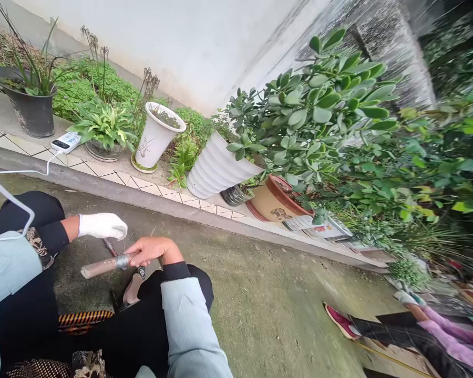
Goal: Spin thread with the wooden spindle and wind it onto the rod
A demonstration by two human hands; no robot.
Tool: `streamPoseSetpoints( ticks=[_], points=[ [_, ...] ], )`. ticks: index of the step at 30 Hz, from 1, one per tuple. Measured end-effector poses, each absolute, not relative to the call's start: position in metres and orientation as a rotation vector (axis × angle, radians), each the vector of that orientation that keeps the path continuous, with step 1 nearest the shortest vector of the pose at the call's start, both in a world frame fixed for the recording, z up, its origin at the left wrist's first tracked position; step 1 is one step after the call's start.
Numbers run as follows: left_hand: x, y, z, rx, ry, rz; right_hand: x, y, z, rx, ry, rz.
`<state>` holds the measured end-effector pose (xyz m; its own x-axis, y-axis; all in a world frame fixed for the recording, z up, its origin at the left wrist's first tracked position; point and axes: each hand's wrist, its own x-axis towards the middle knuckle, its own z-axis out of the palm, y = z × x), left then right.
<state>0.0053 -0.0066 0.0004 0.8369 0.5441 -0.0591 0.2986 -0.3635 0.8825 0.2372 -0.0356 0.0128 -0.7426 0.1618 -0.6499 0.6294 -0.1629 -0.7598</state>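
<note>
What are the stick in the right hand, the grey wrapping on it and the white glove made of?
The stick is probably wood or bamboo: dull, pale brown. The grey wrapping could be thin wire or thread: it shines a little, in a band. The white glove seems cloth: matte, soft-looking, without shine.

A: How is the scene lit?
B: By soft, diffuse daylight; the white wall [173, 42] is rendered brightest, the upper-right corner left dim.
A: Defects?
B: Edge stretching is noted; the pink sleeve [453, 341] is elongated and softened. Fine detail is partly washed out on the gloved left hand [102, 226].
</note>
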Motion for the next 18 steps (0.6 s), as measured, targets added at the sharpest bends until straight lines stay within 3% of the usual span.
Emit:
streamPoseSetpoints(
  ticks=[3, 6, 8, 11, 14, 16, 18],
  points=[
    [0.007, -0.004, -0.006, 1.696, 0.678, 0.436, 0.249, -0.035, 0.021, 1.271, 2.009, -2.422],
    [0.009, -0.004, -0.014, 1.669, 0.74, 0.459, 0.256, -0.028, 0.017, 1.887, 2.128, -2.552],
    [0.01, -0.006, -0.017, 1.796, 0.688, 0.412, 0.257, -0.022, 0.009, 2.187, 2.138, -2.4],
    [0.011, -0.01, -0.016, 1.987, 0.599, 0.327, 0.256, -0.015, -0.004, 2.423, 2.186, -1.815],
    [0.01, -0.013, -0.012, 2.165, 0.642, 0.264, 0.25, -0.015, -0.012, 2.237, 2.24, -1.151],
    [0.009, -0.015, -0.009, 2.282, 0.685, 0.208, 0.244, -0.018, -0.016, 1.848, 2.109, -1.117],
    [0.008, -0.017, -0.007, 2.339, 0.693, 0.177, 0.237, -0.023, -0.017, 1.402, 1.885, -1.34]
  ],
)
